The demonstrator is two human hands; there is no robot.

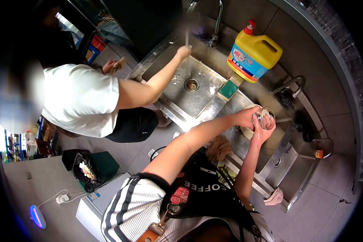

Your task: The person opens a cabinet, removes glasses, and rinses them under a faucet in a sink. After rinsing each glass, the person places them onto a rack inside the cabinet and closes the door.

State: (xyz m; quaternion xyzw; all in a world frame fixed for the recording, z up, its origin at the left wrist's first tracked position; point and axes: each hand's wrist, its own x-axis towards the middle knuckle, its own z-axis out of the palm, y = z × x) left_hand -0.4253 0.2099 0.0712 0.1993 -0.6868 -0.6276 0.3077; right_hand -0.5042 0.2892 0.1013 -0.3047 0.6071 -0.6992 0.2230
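A clear glass (266,114) is held over the middle sink basin, between my two hands. My left hand (246,117) grips its left side, fingers bent around it. From below and the right, my right hand (264,132) wraps it, and some fingers show through the glass. Water wets my right hand. Behind the hands a pale round bowl or basin (246,135) sits in the sink, partly hidden by them. A thin stream of water reaches the glass from the right.
A co-worker in a white shirt (84,103) rinses a hand at the left basin (177,90), where another glass (215,83) stands. A yellow jug (256,54) and green sponge (229,89) are behind the sink divider. Brown cloth (219,149) hangs at the front edge.
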